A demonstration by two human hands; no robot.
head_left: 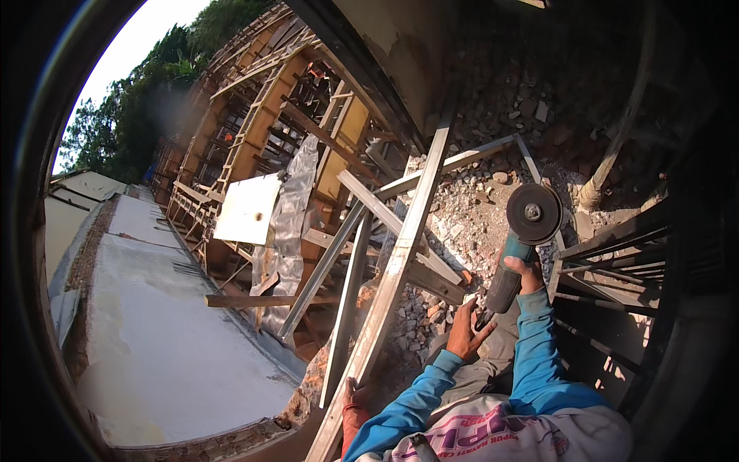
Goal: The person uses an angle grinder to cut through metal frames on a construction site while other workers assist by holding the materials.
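My right hand (526, 275) is wrapped round the body of a green and black angle grinder (504, 283). The grinder's dark, round disc (533, 213) points away from me, above rubble. Beside the tool's rear end, where its cord comes out, my left hand (466, 333) has its fingers apart; whether a fingertip touches the grinder is unclear. To the left, a long light-coloured metal bar (398, 271) runs slantwise from near to far. Another person's hand (353, 395), with an orange-red sleeve, rests on the bar's near part.
Other metal profiles (350, 304) cross under and beside the long bar. Broken masonry rubble (462, 212) covers the ground ahead. Dark metal bars (612, 281) stand at right, near a pale pipe (616, 158). Left lie a flat white roof (154, 331) and exposed roof timbers (250, 138).
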